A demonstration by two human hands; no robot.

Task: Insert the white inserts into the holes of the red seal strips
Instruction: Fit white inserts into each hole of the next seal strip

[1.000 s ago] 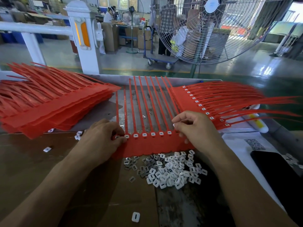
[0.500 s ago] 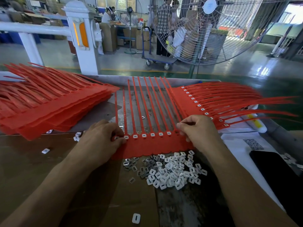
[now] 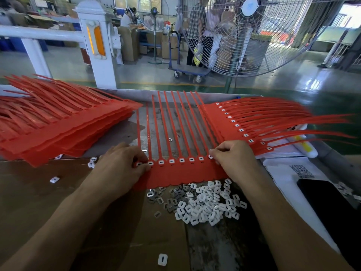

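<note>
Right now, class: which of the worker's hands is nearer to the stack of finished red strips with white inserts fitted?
Right. The right hand sits beside the finished stack, at its near end. The left hand presses the far left end of the strip sheet, several strips away.

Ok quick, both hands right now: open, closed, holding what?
Left hand: fingers curled, pinching the left end of the red seal strip.
Right hand: fingers curled at the strip's right end, pressing a white insert.
</note>
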